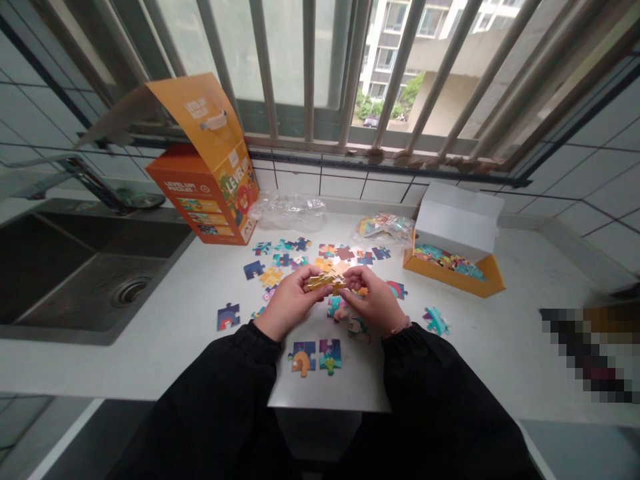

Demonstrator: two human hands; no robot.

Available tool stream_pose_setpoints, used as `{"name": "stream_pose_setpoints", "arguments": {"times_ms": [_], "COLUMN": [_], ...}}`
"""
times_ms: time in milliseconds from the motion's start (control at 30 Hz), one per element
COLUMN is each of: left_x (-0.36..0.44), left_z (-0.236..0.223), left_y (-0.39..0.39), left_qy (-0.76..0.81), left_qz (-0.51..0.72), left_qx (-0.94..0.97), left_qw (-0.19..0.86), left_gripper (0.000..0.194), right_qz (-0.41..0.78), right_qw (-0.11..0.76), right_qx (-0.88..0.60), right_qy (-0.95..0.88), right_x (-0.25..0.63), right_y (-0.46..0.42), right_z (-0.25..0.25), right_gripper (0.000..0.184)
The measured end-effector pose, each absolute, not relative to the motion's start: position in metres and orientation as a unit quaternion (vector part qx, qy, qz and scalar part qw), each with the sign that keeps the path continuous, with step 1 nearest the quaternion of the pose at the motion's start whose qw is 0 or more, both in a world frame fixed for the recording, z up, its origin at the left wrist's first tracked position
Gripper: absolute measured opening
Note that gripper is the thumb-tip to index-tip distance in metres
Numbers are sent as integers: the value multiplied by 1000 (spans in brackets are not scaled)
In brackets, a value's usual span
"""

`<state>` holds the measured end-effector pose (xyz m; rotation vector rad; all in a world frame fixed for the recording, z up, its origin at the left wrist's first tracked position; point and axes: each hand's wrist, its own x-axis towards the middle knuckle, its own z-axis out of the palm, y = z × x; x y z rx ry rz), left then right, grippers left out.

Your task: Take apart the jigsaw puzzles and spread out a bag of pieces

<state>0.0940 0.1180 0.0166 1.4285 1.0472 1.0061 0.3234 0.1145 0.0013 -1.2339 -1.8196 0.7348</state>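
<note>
My left hand [290,303] and my right hand [373,301] meet above the white counter [165,333], both pinching yellow-orange puzzle pieces [327,281] held between their fingertips. Both sleeves are black. Several colourful loose puzzle pieces [280,260] lie scattered on the counter beyond and beside my hands. Two joined pieces [316,355] lie close to me between my forearms, and a blue piece [229,316] lies to the left.
An orange puzzle box [210,193] with its lid up stands at the back left. A small orange tray box [455,263] with pieces sits at the right, clear plastic bags [290,210] behind. A steel sink [75,267] lies at the left. A barred window runs along the back.
</note>
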Motion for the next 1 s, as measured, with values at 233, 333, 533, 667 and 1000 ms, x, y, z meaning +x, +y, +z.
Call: {"name": "stream_pose_setpoints", "arguments": {"times_ms": [233, 333, 533, 667, 1000], "left_x": [90, 86, 90, 93, 91], "left_z": [6, 3, 5, 8, 11], "left_y": [131, 137, 135, 131, 125], "left_qy": [464, 498, 483, 476, 503], "left_qz": [530, 572, 551, 528, 465], "left_qx": [526, 469, 484, 522, 581], "left_qw": [477, 453, 477, 471, 440], "left_gripper": [39, 40, 42, 38, 38], "right_qz": [258, 223, 174, 155, 78], "right_qw": [416, 391, 342, 281, 214], "right_qx": [-491, -439, -356, -371, -551], "right_qy": [-721, -778, -852, -871, -803], "right_x": [321, 313, 305, 310, 323], "right_y": [113, 113, 114, 115, 114], "right_z": [4, 0, -9, -6, 1], "right_gripper": [12, 10, 39, 30, 32]}}
